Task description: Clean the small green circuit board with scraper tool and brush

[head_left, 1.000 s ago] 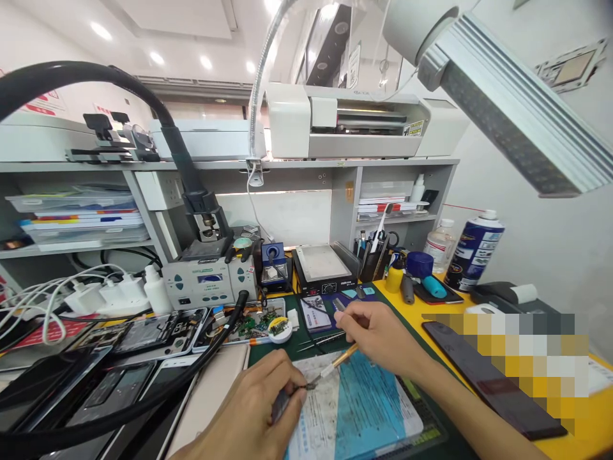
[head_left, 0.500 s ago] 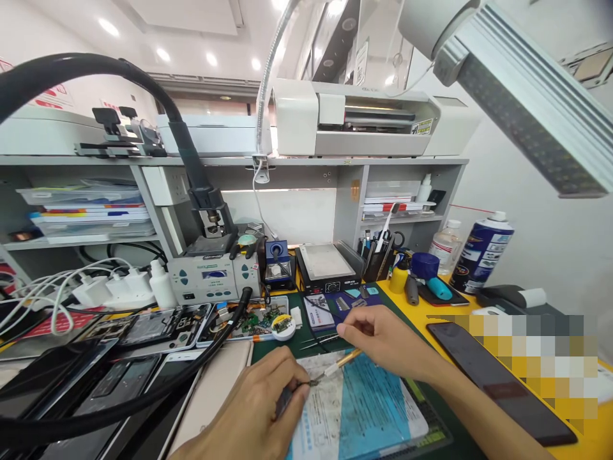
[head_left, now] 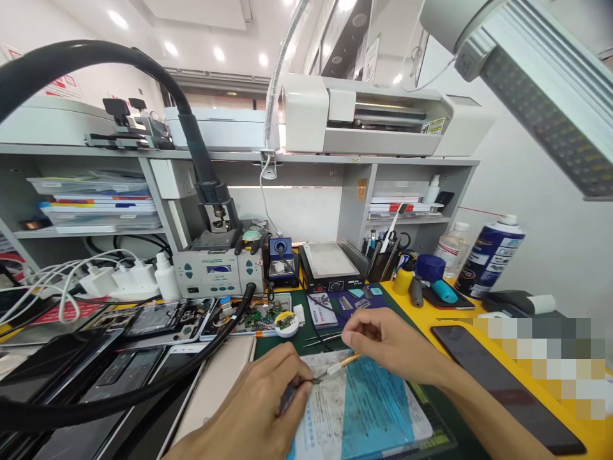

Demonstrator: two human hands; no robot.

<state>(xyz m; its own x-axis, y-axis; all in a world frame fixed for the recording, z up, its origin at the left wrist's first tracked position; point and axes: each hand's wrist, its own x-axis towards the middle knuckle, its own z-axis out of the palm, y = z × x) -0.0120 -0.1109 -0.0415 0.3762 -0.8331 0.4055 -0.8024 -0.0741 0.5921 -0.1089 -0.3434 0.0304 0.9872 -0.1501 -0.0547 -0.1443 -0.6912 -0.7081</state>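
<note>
My right hand (head_left: 383, 345) pinches a slim knife-like tool (head_left: 345, 363) with a gold handle and a white collar. Its thin metal tip slants down to the left and meets a small dark part (head_left: 315, 381) at my left fingertips. My left hand (head_left: 263, 393) is closed, thumb against index finger, on that small part. Most of the part is covered by the fingers, so I cannot make out its kind. Under both hands lies a worn blue-and-white printed sheet (head_left: 368, 415). A pair of tweezers (head_left: 322, 340) rests just beyond my right fingertips.
On the left lie several phones (head_left: 115, 383) and a tray of circuit boards (head_left: 258, 319). A black hose (head_left: 215, 348) arcs across them from the grey rework station (head_left: 218, 271). Behind stands a hot plate (head_left: 330, 262); right are a spray can (head_left: 491, 255) and a dark phone (head_left: 502, 383).
The camera view has shifted slightly, so the scene sits a little further right. Both hands keep nearly the same pose, with the tool tip still at the small part.
</note>
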